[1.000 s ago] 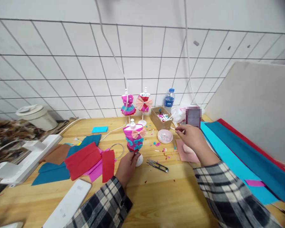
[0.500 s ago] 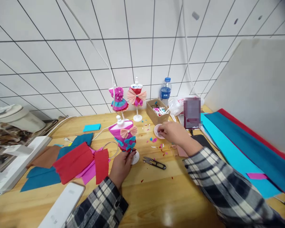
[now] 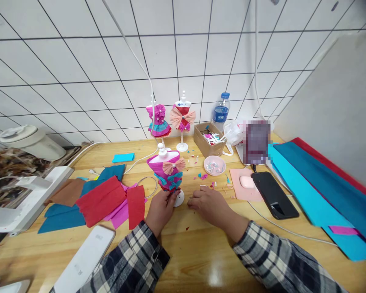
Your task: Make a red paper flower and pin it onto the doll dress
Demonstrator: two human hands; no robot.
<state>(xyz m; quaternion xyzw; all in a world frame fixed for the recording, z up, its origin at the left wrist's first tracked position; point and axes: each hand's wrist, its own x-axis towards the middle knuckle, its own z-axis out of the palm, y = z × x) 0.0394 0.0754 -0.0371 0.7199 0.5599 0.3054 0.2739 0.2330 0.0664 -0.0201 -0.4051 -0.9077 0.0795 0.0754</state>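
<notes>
A miniature dress form in a magenta crepe-paper dress, with a peach bow and teal ruffles, stands on a round white base. My left hand is closed around its lower part, just above that base. To the right, my right hand is low over the table with fingers curled together; whatever they may hold is hidden. The thread snips seen there before are now covered by this hand. Beyond it sits a pink dish of small shiny beads. Paper scraps are scattered between dish and hand.
Two dressed forms stand at the back beside a cardboard box and a water bottle. Crepe-paper pieces and a white power bank are left; a black phone and long paper sheets are right.
My right hand has left the bead dish and come down and left, near the dress form's base, covering the snips. My left hand keeps its hold. The view has shifted a little.
</notes>
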